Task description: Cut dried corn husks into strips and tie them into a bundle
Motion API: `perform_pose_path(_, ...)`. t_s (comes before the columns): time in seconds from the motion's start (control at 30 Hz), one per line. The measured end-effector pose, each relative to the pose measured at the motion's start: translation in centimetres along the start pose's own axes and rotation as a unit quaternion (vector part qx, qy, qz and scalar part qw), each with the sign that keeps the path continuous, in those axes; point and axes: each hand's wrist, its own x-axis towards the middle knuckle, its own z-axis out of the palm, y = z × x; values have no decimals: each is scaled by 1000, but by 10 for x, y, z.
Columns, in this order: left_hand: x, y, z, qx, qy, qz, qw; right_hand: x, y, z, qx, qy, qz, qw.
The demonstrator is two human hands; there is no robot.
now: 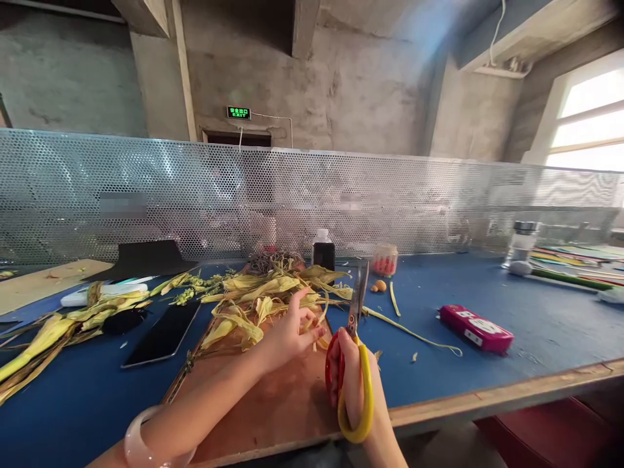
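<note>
Green wall sign (pixel 238 112) reading "EXIT" under Chinese characters, red case's (pixel 476 328) print illegible

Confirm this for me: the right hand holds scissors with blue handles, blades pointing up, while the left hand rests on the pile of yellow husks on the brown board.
Not quite. In the head view the scissors in the right hand have one red handle and one yellow, not blue. The rest holds: blades point up, and the left hand rests on the yellow husks on the brown board.
</note>
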Motion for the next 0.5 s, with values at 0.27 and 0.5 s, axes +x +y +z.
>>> perform_pose_path(0.27, -2, 3, -4, -121, 13, -37, 992, -1, -1, 1, -6, 1, 7, 1000)
perform_pose_path(0.5, 2, 4, -8, -264, -41, -49, 962, 0, -1, -1, -35, 13, -36, 999)
